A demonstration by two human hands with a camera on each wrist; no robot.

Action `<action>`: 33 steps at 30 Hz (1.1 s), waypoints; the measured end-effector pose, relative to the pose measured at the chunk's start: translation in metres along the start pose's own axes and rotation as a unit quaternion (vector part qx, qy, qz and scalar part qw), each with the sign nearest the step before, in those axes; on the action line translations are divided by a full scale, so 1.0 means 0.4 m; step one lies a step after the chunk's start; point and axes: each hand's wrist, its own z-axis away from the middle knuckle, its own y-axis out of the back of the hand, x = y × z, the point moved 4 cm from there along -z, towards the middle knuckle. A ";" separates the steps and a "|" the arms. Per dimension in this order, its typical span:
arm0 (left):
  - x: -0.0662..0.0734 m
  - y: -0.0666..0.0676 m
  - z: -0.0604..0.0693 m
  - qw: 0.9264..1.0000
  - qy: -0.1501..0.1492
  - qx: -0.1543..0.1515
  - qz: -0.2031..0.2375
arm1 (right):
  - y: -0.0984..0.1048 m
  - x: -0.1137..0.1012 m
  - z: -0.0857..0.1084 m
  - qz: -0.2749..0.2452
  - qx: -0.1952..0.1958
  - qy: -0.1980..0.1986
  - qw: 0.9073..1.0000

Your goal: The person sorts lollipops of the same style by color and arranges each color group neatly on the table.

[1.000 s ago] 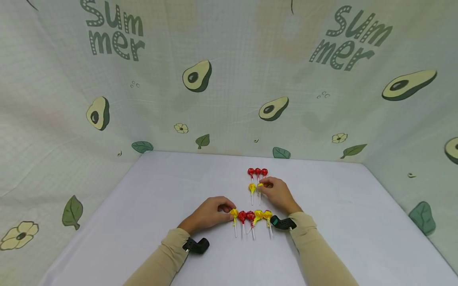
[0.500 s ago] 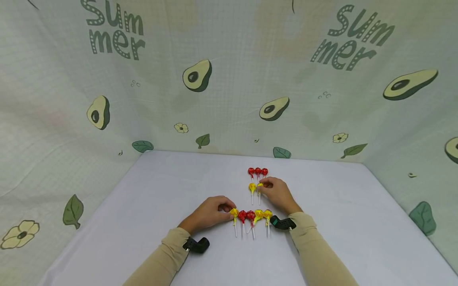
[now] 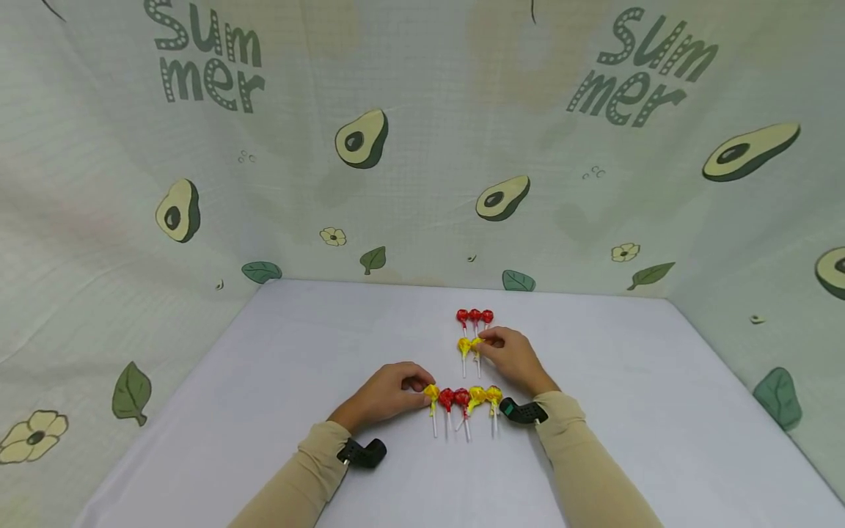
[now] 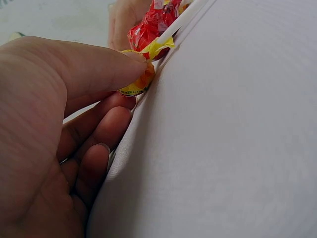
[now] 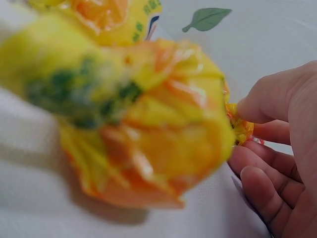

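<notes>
Nearest, a row of red and yellow lollies [image 3: 462, 398] lies on the white table [image 3: 330, 330], sticks toward six o'clock. The left hand [image 3: 386, 394] pinches the end yellow lolly [image 3: 432, 393] at nine o'clock; only the left wrist view shows the thumb across its wrapper and the other fingers curled beneath. Beyond, at twelve, two yellow lollies [image 3: 464, 346] lie side by side. The right hand [image 3: 515, 358] pinches the three o'clock one between thumb and fingertips. The right wrist view alone reveals green print on yellow wrappers, large and blurred. Farthest, at twelve, lie three red lollies [image 3: 474, 315], heads side by side, before a printed cloth [image 3: 422, 227].
</notes>
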 end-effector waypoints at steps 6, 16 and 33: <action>0.000 0.003 -0.002 1.000 -0.007 -0.002 0.003 | 0.007 -0.002 0.003 -0.004 0.008 -0.016 1.000; -0.005 0.003 0.005 1.000 0.005 -0.001 -0.003 | 0.018 0.003 0.016 -0.070 0.011 -0.047 0.996; -0.007 0.007 0.005 1.000 0.003 -0.002 0.002 | 0.042 -0.012 0.057 -0.088 0.002 -0.056 0.995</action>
